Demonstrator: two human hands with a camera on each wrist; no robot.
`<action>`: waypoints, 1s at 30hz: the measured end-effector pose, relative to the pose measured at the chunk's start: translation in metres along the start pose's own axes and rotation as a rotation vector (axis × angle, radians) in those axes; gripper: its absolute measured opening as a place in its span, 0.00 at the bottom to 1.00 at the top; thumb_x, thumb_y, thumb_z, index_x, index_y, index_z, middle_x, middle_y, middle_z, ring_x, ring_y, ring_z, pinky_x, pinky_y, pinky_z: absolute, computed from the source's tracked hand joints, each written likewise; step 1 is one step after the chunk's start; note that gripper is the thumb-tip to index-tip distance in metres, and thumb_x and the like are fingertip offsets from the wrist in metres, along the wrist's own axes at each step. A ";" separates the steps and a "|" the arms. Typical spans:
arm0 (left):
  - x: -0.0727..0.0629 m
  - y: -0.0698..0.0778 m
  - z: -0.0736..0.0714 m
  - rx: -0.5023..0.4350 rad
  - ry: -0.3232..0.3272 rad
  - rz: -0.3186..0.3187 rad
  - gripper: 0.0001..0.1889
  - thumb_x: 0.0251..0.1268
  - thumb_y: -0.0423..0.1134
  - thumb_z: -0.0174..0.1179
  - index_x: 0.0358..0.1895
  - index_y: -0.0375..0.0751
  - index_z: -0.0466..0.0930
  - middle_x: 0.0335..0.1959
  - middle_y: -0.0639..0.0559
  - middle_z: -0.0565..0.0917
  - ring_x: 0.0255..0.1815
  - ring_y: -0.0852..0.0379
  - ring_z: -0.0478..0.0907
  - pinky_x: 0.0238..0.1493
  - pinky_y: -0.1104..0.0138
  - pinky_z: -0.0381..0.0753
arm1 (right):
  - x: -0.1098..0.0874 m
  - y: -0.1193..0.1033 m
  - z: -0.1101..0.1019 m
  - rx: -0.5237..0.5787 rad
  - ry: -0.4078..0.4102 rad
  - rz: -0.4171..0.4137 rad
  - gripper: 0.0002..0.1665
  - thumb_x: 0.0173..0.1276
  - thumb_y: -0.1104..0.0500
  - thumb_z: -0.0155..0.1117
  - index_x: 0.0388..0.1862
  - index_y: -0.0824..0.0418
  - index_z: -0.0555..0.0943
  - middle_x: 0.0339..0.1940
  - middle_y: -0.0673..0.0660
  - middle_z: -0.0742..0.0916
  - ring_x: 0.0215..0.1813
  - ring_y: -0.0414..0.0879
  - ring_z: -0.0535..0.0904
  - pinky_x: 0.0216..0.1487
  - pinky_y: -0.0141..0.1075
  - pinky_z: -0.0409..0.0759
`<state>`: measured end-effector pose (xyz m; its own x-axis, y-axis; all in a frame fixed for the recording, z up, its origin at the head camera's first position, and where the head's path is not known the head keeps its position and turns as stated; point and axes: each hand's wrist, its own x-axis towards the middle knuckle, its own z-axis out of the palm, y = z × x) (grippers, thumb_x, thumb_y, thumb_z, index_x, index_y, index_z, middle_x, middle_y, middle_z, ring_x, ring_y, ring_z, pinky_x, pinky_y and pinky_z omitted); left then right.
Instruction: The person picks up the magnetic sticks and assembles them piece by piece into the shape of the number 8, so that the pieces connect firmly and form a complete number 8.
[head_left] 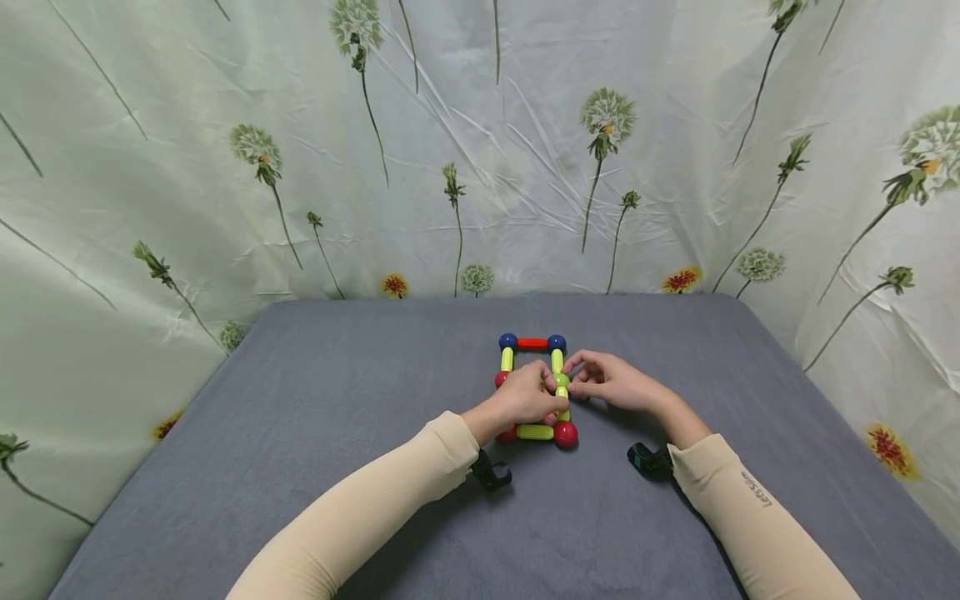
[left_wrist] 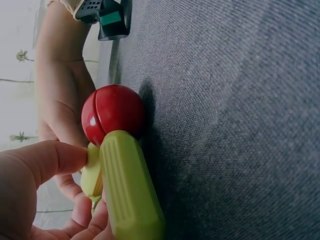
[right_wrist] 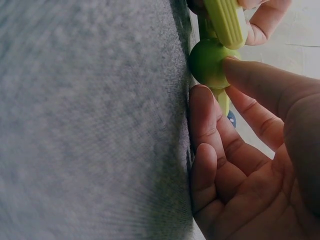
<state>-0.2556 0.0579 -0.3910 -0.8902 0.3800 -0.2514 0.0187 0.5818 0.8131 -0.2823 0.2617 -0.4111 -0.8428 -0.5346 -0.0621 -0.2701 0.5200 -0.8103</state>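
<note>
A flat frame of rods and balls lies in front of me in the head view. My left hand [head_left: 521,397] reaches over it and pinches a yellow-green rod [left_wrist: 91,172] between thumb and fingers, beside the near right red ball [head_left: 566,434]. From the right, my right hand [head_left: 618,384] holds the green ball [right_wrist: 207,64] at the frame's right side, thumb against it and fingers around its other side. Another yellow-green rod [head_left: 536,432] joins the two near red balls. My left hand partly covers the middle of the frame.
At the far end a red rod [head_left: 532,343] links a blue ball [head_left: 508,341] to a second one. Everything lies on a grey cloth-covered table [head_left: 360,375]. A flower-printed curtain [head_left: 480,125] hangs behind it. Both wrists carry black camera mounts.
</note>
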 end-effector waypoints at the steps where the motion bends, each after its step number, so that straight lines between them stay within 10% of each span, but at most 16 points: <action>1: 0.000 0.000 0.000 0.002 0.001 0.000 0.15 0.55 0.42 0.65 0.39 0.42 0.69 0.26 0.50 0.81 0.20 0.60 0.82 0.26 0.70 0.80 | 0.000 0.001 0.000 0.000 0.001 -0.001 0.18 0.68 0.55 0.59 0.54 0.58 0.72 0.40 0.63 0.84 0.39 0.50 0.80 0.37 0.36 0.76; 30: -0.001 -0.003 0.000 0.117 -0.009 0.091 0.14 0.56 0.42 0.64 0.39 0.40 0.71 0.24 0.52 0.80 0.21 0.62 0.81 0.24 0.72 0.77 | 0.002 0.003 0.001 -0.006 0.000 0.007 0.16 0.68 0.53 0.59 0.52 0.57 0.73 0.38 0.61 0.84 0.37 0.47 0.79 0.35 0.35 0.75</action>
<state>-0.2551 0.0557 -0.3936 -0.8784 0.4409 -0.1843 0.1526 0.6243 0.7661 -0.2845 0.2617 -0.4143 -0.8447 -0.5308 -0.0681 -0.2668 0.5280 -0.8062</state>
